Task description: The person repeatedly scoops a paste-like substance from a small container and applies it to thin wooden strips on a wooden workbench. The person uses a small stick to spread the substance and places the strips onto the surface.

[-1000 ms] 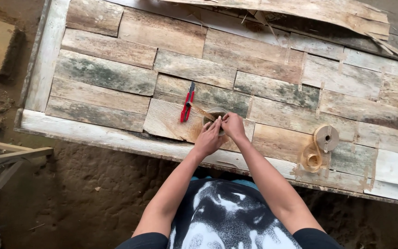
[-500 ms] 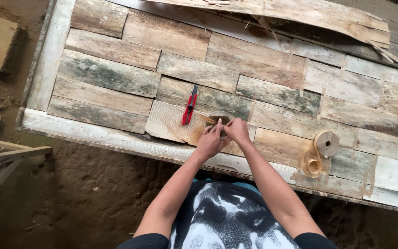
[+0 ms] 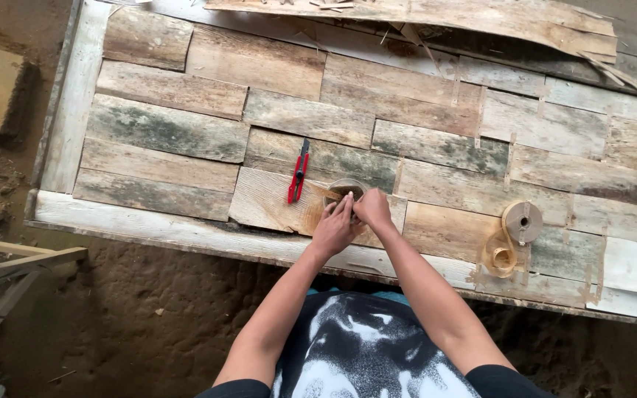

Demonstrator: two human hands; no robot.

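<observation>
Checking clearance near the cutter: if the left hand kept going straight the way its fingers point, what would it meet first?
Probably the small round container that the left hand already touches; the red cutter lies off to the side.

Just left of the left hand (image 3: 333,232) a red-handled utility knife (image 3: 298,173) lies in the way. Right of the right hand (image 3: 372,208), bare planks run open to the curled tan veneer-strip roll (image 3: 512,236).

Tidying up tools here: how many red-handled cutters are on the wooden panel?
1. The red cutter lies on a plank just left of the left hand, apart from it. Others may be hidden under the hands.
</observation>
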